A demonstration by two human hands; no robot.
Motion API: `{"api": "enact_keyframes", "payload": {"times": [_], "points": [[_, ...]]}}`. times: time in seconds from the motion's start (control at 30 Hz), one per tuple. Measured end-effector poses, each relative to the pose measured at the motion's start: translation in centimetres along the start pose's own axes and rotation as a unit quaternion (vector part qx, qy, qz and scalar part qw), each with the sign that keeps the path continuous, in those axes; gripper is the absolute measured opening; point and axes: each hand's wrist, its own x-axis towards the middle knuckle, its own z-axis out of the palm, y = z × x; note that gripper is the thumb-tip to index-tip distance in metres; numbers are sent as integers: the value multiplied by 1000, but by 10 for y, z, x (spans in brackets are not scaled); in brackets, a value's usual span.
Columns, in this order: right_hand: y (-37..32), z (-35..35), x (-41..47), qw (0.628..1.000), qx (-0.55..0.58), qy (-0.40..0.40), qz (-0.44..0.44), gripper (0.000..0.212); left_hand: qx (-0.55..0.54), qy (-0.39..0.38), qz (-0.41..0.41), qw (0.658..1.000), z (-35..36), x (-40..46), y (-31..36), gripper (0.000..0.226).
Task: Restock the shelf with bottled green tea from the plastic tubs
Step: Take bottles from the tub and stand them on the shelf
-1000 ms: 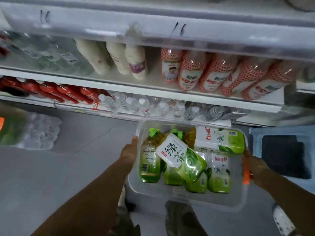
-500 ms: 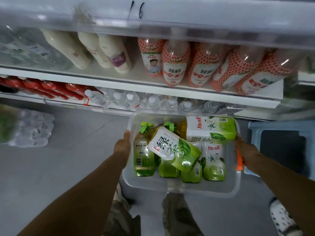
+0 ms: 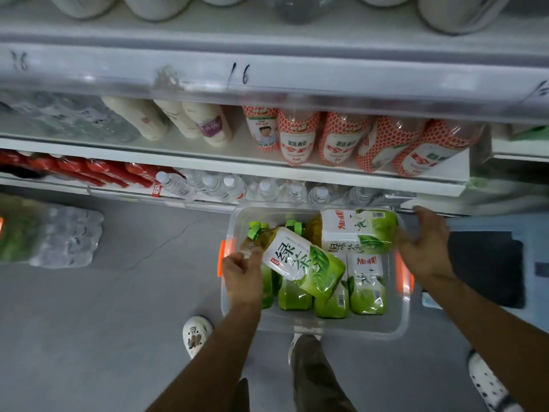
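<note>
Green caps and green-and-white labels are shown on the green tea bottles (image 3: 303,260), under the left hand (image 3: 242,273), in a clear tub (image 3: 398,322) with orange latches (image 3: 222,257). Beyond the hands, red-and-white honeycomb labels are worn by the shelf bottles (image 3: 341,138). Cream-white bottles (image 3: 205,123) and red packs (image 3: 89,171) are seen further left.

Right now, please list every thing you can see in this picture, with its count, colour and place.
tub: one, clear with orange latches, in front of the lowest shelf
green tea bottles: about seven, green and white, piled in the tub
red-patterned bottles: five, middle shelf, right
white bottles: three, middle shelf, left of them
water bottles: a row, clear, lowest shelf
red bottles: several, lowest shelf, left
water pack: one, wrapped, on the floor, left
shoes: two, white, floor
hands: left on a tea bottle, right open at the tub's right edge
</note>
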Motion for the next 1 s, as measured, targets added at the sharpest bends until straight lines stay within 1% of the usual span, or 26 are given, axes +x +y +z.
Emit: {"api": "enact_keyframes", "payload": {"times": [0.03, 0.1, 0.17, 0.2, 0.3, 0.37, 0.43, 0.5, 0.57, 0.63, 0.7, 0.83, 0.9, 0.97, 1.0], "points": [[-11, 0, 2, 999, 11, -23, -42, 66, -15, -31, -38, 999, 9, -8, -5, 29], [-32, 4, 7, 990, -12, -111, -84, 69, -52, -99, -117, 987, 25, -16, -18, 43], [-44, 9, 15, 968, -101, -201, -115, 81, -95, -143, -175, 970, 37, -23, -22, 56], [-47, 11, 19, 953, -151, -231, -126, 88, -100, -151, -189, 965, 42, -23, -23, 57], [-48, 16, 27, 914, -251, -281, -147, 103, -138, -161, -224, 951, 52, -18, -24, 43], [-44, 20, 30, 900, -286, -286, -162, 109, -177, -156, -248, 940, 57, -16, -23, 45], [-44, 24, 31, 891, -314, -273, -180, 111, -206, -158, -264, 929, 59, -13, -23, 57], [-47, 29, 29, 880, -348, -257, -196, 111, -212, -169, -270, 924, 60, -14, -23, 67], [-50, 35, 25, 870, -382, -239, -202, 111, -209, -176, -275, 922, 61, -15, -21, 69], [-49, 42, 19, 862, -407, -222, -204, 109, -209, -174, -289, 918, 63, -12, -21, 87], [-47, 50, 14, 864, -413, -208, -200, 106, -214, -178, -296, 914, 66, -4, -25, 103], [-52, 57, 13, 864, -424, -190, -193, 101, -243, -164, -292, 910, 71, 5, -27, 115], [-55, 57, 12, 859, -434, -189, -194, 98, -260, -135, -300, 908, 74, 5, -23, 123], [-56, 55, 7, 870, -420, -188, -179, 95, -265, -114, -303, 908, 74, -6, -9, 120], [-56, 53, 3, 879, -408, -185, -163, 92, -263, -113, -294, 912, 71, -14, 0, 112]]}}
